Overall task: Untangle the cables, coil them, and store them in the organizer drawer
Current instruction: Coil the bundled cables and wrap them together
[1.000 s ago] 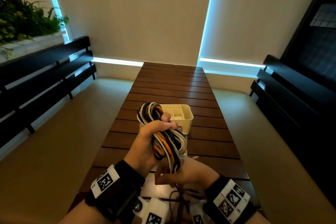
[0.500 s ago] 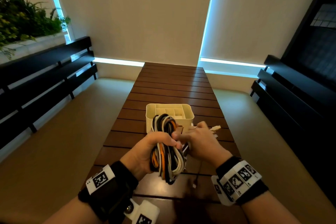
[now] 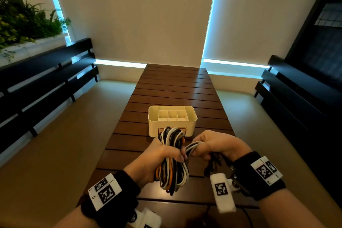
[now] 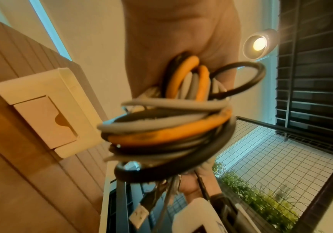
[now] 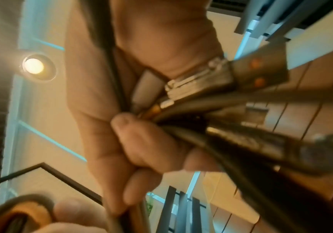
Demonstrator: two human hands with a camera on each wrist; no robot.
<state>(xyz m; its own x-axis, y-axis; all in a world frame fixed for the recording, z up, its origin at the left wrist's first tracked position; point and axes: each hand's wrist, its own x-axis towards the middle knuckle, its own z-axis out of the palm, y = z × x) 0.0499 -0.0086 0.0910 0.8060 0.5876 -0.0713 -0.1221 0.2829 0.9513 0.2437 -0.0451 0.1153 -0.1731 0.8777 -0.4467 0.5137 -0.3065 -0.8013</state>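
left grip (image 3: 162, 161) fisted round the coiled bundle of black, white, grey and orange cables (image 3: 173, 159) above the bench (image 3: 177, 87); right grip (image 3: 218, 144) pinches loose tails. i judge it light, springy; hold mid-coil.

The left hand (image 3: 159, 161) now holds the cable bundle (image 3: 173, 159) lower and nearer the body than 1 second ago, when the coil rose in front of the organizer (image 3: 172, 119); the organizer's open top is now uncovered. The right hand (image 3: 218, 144), under the bundle then, has come up to its right side, gripping white and grey strands (image 3: 192, 147) pulled sideways. The white plug it pinched half a second ago no longer shows.
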